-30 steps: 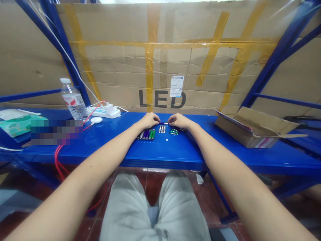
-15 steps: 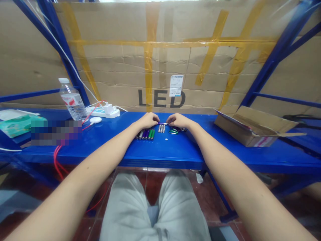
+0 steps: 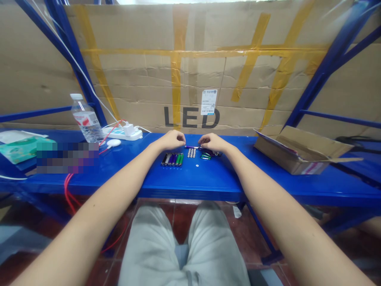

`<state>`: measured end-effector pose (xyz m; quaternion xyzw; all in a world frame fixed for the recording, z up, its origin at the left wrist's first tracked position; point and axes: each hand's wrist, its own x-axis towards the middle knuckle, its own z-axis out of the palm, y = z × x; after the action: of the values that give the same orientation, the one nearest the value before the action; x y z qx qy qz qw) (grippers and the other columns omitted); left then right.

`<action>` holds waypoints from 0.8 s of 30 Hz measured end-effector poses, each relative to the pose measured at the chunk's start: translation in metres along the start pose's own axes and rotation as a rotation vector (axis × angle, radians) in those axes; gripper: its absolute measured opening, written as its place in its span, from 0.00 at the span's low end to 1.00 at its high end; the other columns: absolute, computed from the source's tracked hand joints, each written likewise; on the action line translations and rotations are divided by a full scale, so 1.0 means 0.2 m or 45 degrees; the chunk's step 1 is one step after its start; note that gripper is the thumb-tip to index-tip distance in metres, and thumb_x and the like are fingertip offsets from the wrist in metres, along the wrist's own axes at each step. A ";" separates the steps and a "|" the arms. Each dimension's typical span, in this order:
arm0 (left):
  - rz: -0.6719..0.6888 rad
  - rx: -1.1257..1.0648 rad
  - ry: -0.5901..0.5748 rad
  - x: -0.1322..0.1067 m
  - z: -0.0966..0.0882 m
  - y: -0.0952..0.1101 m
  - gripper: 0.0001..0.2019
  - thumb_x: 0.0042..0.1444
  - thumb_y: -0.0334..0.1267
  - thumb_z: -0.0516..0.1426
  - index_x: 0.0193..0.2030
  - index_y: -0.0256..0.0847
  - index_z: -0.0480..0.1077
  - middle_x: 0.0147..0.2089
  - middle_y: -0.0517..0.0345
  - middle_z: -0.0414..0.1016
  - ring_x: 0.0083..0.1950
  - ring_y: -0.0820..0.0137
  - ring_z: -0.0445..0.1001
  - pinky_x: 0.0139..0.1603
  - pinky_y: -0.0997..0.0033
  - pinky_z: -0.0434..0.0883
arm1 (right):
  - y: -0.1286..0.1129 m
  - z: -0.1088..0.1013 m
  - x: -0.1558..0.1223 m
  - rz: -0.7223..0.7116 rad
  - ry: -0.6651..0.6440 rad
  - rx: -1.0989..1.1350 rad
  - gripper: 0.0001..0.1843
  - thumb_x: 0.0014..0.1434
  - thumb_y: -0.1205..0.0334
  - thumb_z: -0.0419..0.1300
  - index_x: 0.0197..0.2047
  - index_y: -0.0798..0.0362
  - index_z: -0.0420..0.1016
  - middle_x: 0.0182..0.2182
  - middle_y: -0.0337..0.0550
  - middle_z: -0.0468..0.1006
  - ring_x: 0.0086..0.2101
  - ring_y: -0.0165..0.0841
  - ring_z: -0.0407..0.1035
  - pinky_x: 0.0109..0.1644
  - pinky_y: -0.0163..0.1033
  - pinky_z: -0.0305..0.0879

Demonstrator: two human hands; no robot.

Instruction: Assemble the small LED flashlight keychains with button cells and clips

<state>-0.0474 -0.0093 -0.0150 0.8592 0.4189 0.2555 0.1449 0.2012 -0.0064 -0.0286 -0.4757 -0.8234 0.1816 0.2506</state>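
My left hand (image 3: 173, 140) is just off the left end of a slim purple tube (image 3: 191, 147), its thumb and fingers curled but apart, holding nothing. Over the tube's right end is my right hand (image 3: 211, 142), fingers bent and slightly parted; a thin gap seems to separate them from it. The tube lies crosswise behind rows of small silver round pieces (image 3: 191, 153). Several slim tubes (image 3: 172, 159), black, silver, purple and green, lie side by side left of these. Green carabiner-like clips (image 3: 206, 156) lie below my right hand, with darker pieces partly hidden behind them.
On the blue table (image 3: 190, 180), an opened cardboard box (image 3: 297, 155) stands at right. A water bottle (image 3: 86, 121), a white power strip (image 3: 126, 132), red cables and a tissue pack (image 3: 26, 147) are at left. A large carton (image 3: 133, 87) rises behind. A small white disc (image 3: 197, 165) lies in front.
My left hand has moved left and slightly up, off the purple tube. My right fingers have lifted slightly. The tube has shifted a little to the left.
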 end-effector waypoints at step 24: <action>-0.062 0.014 -0.254 -0.08 -0.03 0.07 0.07 0.42 0.35 0.60 0.26 0.38 0.80 0.24 0.58 0.77 0.26 0.71 0.70 0.26 0.73 0.62 | -0.35 0.16 -0.16 -0.510 -0.204 -0.001 0.10 0.56 0.65 0.60 0.37 0.54 0.84 0.35 0.41 0.82 0.34 0.32 0.72 0.40 0.34 0.64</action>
<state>-0.0502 -0.0304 -0.0098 0.8706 0.4246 0.1630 0.1874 0.1473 -0.0695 -0.0256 -0.2866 -0.9188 0.1652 0.2151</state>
